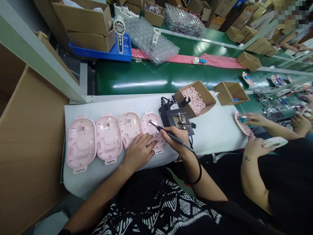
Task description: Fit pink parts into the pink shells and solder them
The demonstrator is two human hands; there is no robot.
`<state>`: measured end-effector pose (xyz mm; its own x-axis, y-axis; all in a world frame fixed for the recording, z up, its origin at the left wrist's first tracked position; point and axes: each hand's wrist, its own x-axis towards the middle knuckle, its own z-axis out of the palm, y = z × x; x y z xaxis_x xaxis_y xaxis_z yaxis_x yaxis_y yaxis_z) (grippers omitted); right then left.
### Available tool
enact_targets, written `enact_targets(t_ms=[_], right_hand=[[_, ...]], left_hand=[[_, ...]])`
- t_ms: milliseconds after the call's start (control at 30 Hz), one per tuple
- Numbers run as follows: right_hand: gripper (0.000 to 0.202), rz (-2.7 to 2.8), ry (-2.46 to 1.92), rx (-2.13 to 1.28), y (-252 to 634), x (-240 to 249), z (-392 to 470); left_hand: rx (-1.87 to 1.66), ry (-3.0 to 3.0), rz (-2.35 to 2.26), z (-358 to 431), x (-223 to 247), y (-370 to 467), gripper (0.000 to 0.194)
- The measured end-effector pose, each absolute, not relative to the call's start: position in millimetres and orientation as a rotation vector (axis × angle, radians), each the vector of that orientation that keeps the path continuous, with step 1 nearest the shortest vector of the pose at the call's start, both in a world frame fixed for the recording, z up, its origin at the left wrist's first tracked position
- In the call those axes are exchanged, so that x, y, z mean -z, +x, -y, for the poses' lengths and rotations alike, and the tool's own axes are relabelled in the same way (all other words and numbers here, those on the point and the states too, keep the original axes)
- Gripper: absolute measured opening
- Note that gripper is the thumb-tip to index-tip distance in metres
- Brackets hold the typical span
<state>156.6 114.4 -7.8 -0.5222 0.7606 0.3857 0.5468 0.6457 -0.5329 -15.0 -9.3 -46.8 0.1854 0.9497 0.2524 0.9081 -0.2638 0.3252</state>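
I'm mid-solder: my right hand (177,136) grips the soldering iron (171,135), tip on the rightmost pink shell (153,130) near the worktop's (215,130) front edge — my left hand (138,150) lies flat, open, steadying it. Next calls for a steady tip.

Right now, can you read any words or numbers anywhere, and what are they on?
None can be read.
White label on the black soldering stand: too small and blurred.
Tattoo on a co-worker's wrist: too small.
Cardboard boxes: no print legible.
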Motion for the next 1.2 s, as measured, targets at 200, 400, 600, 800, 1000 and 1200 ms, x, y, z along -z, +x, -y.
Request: enact_targets(t_ms=[200, 400, 600, 800, 1000, 1200], right_hand=[[0.019, 2.251, -1.01, -0.428, 154.5, 7.5, -114.2], [0.022, 2.226, -1.049, -0.399, 151.3, 7.6, -113.9], [0.023, 2.195, -1.036, -0.411, 148.5, 4.0, -113.1], [0.024, 2.205, -1.06, -0.412, 148.6, 4.7, -113.4], [0.023, 2.19, -1.047, -0.377, 147.7, 4.5, -113.5], [0.024, 2.213, -1.055, -0.376, 149.2, 6.2, -113.9]], left_hand=[[-0.611, 2.344, -1.843, 9.1, 46.3, -14.6, 0.037], [-0.634, 2.335, -1.841, 9.9, 47.0, -14.2, 0.037], [-0.614, 2.34, -1.84, 9.4, 45.1, -14.7, 0.037], [-0.629, 2.341, -1.836, 9.2, 45.3, -15.1, 0.037], [-0.589, 2.358, -1.849, 8.9, 45.5, -14.4, 0.037], [-0.6, 2.353, -1.846, 8.3, 45.6, -13.9, 0.037]])
